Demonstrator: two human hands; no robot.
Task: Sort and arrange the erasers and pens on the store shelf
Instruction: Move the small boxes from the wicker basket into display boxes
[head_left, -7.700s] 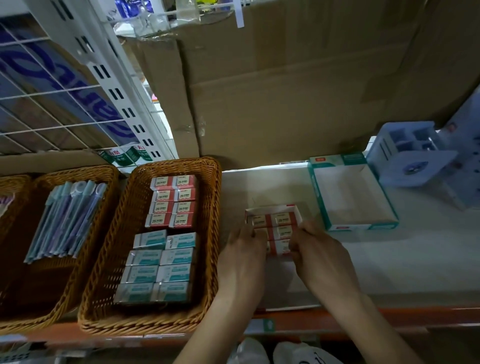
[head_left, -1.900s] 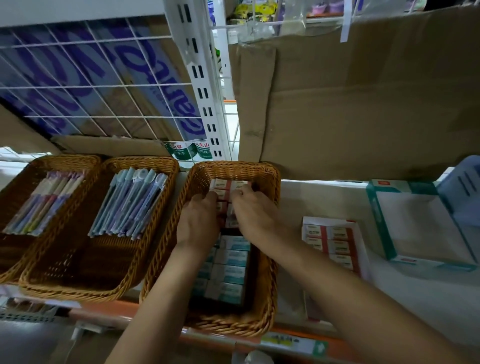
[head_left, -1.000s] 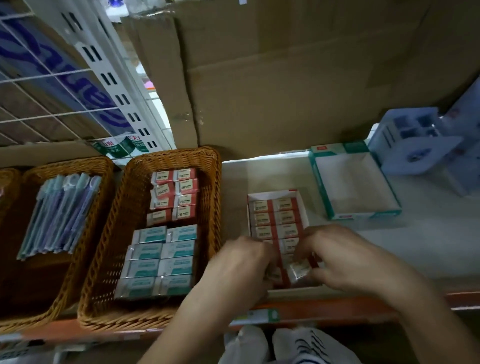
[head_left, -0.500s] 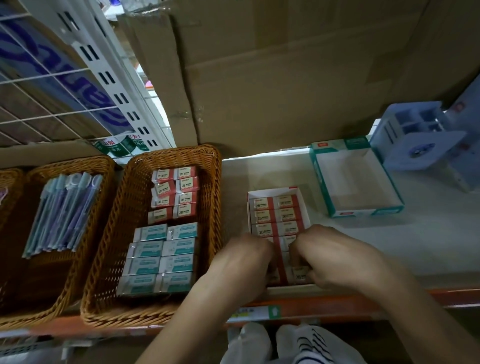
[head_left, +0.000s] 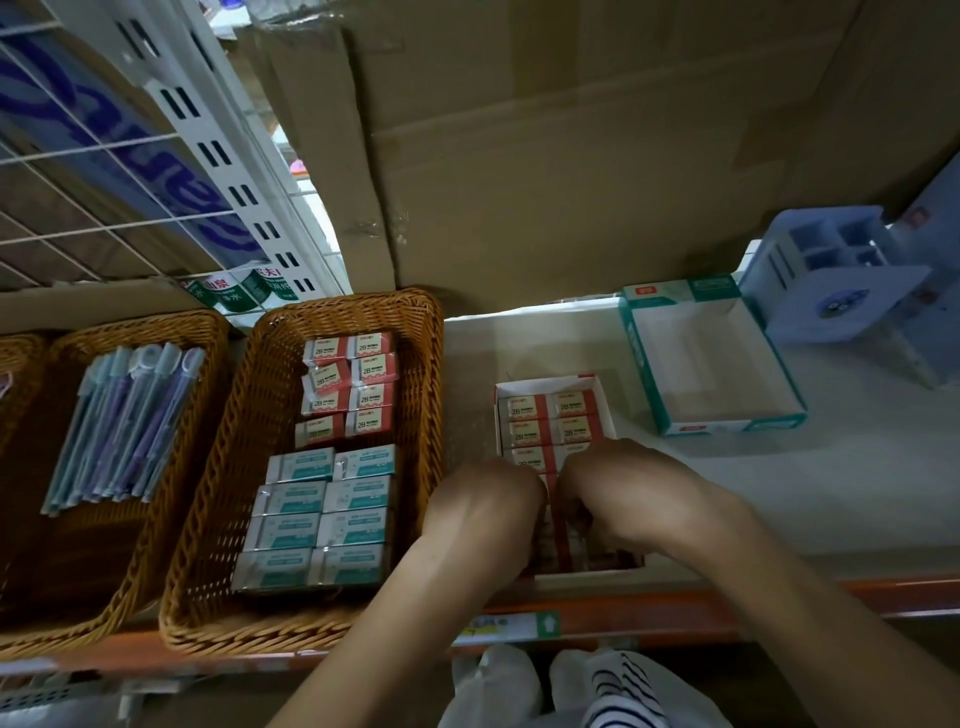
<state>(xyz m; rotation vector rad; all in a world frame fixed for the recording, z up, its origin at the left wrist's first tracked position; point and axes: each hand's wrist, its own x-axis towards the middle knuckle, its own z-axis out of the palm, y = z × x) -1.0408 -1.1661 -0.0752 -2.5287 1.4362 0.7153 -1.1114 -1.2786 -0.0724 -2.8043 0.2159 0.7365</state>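
Hands (head_left: 483, 501) (head_left: 621, 486) nearer — erasers (head_left: 550, 418) perhaps beneath

A shop: slotted upright (head_left: 208, 150), price label (head_left: 511, 626), erasers (head_left: 348, 384) in wicker basket (head_left: 260, 415)

The left hand (head_left: 483, 512) and right hand (head_left: 621, 488) sat knuckles-up, side by side and almost touching. Their fingers curled downward, the tips hidden under the backs of the hands, so any grip could not be told. Both bare forearms converged behind the fingers.
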